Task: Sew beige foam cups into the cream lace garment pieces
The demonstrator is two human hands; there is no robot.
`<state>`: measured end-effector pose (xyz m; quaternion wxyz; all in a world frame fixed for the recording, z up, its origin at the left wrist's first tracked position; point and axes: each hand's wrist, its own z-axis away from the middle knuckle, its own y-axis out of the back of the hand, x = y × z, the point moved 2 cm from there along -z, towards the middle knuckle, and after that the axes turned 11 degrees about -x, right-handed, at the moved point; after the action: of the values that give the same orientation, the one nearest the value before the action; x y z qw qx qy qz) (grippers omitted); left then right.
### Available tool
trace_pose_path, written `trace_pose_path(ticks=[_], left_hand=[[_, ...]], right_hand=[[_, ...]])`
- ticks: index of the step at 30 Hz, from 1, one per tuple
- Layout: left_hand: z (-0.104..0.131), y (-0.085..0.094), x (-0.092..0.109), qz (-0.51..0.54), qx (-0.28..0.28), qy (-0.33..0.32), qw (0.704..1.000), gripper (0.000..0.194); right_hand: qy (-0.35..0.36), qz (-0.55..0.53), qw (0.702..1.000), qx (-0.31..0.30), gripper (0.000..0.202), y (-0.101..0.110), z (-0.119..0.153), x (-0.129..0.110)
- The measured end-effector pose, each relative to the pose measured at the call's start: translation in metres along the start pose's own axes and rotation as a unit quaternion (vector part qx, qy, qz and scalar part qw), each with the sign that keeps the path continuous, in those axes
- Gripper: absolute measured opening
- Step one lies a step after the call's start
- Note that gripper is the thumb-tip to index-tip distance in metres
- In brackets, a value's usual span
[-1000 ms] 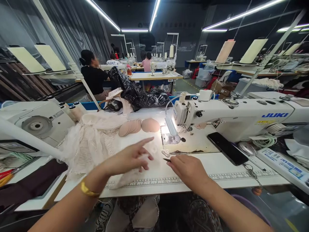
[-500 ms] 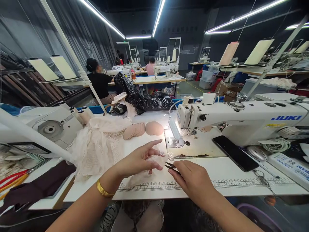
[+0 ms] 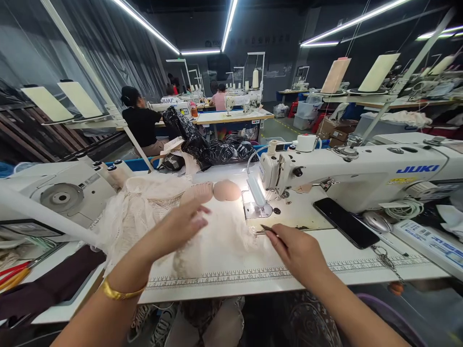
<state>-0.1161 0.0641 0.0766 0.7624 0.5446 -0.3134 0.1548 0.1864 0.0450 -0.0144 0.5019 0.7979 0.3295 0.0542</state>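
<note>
My left hand [image 3: 181,225], blurred by motion, hovers over the table with its fingers apart and nothing visible in it. My right hand [image 3: 298,248] is closed round small dark-tipped snips [image 3: 269,228], whose tips point left near the front edge of the machine bed. Between the hands, thin pale lace fabric [image 3: 191,255] lies on the white table, reaching toward the needle plate. Behind my left hand sit a fanned stack of beige pads [image 3: 197,192] and a round beige pad [image 3: 226,190]. More cream lace [image 3: 126,212] is heaped at the left.
A white sewing machine [image 3: 361,168] stands at the right, a black phone [image 3: 346,222] by its base. A printed ruler [image 3: 231,279] runs along the front edge. Black plastic [image 3: 224,152] lies behind; red and yellow scissors [image 3: 16,275] are far left. People sit at machines beyond.
My left hand has moved left, away from the snips and the middle of the lace. My right hand still holds the snips, slightly higher in view. The whole view has shifted a little.
</note>
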Motion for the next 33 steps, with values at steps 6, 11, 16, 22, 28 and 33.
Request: trace_pose_path(ticks=[6, 11, 16, 22, 28, 33], left_hand=[[-0.026, -0.023, 0.004, -0.269, 0.041, -0.188, 0.944, 0.071], [-0.062, -0.085, 0.039, -0.285, -0.077, -0.270, 0.917, 0.030], [-0.044, -0.062, 0.070, -0.032, -0.003, -0.174, 0.984, 0.046], [-0.029, -0.073, 0.034, 0.263, -0.003, -0.051, 0.963, 0.052], [-0.032, -0.104, 0.015, 0.446, -0.016, -0.035, 0.894, 0.055], [-0.031, -0.111, 0.021, 0.489, -0.018, -0.047, 0.871, 0.053]], right_hand=[[-0.077, 0.091, 0.993, 0.006, 0.042, 0.004, 0.023, 0.071], [-0.072, -0.154, 0.982, -0.081, 0.048, 0.003, 0.029, 0.033], [-0.141, -0.459, 0.867, -0.132, 0.061, -0.004, 0.015, -0.017], [-0.218, -0.636, 0.739, -0.041, 0.036, -0.027, -0.008, -0.010], [-0.236, -0.706, 0.663, -0.076, 0.048, -0.037, -0.009, -0.012], [-0.202, -0.610, 0.764, -0.057, 0.044, -0.036, -0.021, -0.012]])
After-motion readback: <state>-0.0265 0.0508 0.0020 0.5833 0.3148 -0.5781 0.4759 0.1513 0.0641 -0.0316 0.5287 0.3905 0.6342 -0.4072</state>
